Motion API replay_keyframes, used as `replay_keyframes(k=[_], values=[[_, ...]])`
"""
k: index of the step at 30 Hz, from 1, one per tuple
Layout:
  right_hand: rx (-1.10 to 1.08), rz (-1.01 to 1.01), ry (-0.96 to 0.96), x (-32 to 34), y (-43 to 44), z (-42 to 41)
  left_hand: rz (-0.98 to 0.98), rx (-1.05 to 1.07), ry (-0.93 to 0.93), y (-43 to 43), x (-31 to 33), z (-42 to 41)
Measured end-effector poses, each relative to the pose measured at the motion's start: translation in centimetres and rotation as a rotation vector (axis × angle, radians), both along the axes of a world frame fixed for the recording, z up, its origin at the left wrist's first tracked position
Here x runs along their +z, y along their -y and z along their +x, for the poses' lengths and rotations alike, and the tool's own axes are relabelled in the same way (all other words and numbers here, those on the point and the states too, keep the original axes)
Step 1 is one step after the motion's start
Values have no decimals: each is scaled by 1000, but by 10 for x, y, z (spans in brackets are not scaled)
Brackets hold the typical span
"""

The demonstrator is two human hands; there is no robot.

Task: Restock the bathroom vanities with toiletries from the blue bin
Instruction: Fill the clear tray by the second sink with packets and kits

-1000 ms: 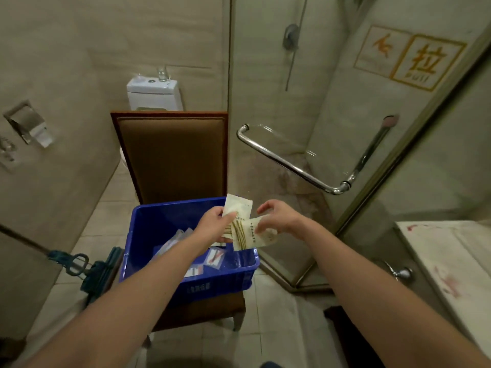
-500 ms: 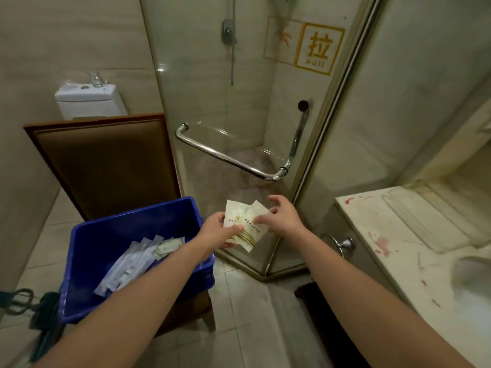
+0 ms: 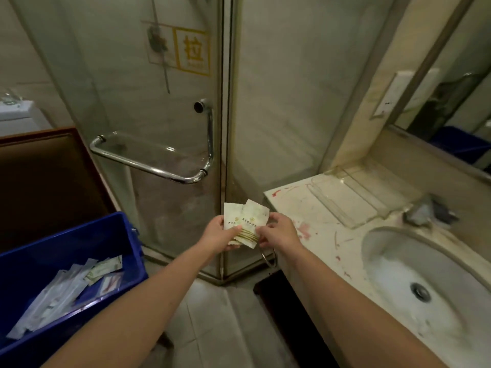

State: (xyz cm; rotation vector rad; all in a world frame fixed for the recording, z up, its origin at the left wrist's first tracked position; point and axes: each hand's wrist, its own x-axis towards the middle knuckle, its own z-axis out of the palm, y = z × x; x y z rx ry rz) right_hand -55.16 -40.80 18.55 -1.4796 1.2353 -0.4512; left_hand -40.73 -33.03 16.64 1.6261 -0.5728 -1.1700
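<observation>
- Sachets [image 3: 245,221] of flat cream paper, with zigzag edges and gold stripes, are fanned between our hands. They hang in the air just off the corner of the vanity counter [image 3: 321,243], in front of the glass shower door [image 3: 164,107].
- Our left hand [image 3: 219,235] pinches their lower left edge, thumb on top. Our right hand [image 3: 279,232] pinches the lower right corner with curled fingertips.
- We see the counter as pale stone streaked with red. It has a round white basin [image 3: 398,282] sunk into it and a clear plastic tray [image 3: 345,201] near the back wall.
- At lower left, the blue bin [image 3: 87,237] is hard plastic and holds long clear-wrapped packets [image 3: 61,293] with a few small sachets among them. The frame cuts off its near side.
- We cannot read the print on the sachets, and the faucet [image 3: 430,212] is only a grey blur.
</observation>
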Motion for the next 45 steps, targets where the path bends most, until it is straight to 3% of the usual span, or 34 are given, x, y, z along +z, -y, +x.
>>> replay_keyframes(k=[9,17,21,31,45], values=[[-52,-45,1,4,32,-99,5,-235,149,56,-3,-88],[-213,33,63,-3,59,-149,-7,-415,140,101,3,-132],[-283,32,57,-10,79,-162,-2,-492,240,132,-2,-141],[-507,49,110,-29,187,-160,-30,-499,227,270,-23,-143],[-741,164,89,-70,336,-117,16,-632,500,453,-65,-112]])
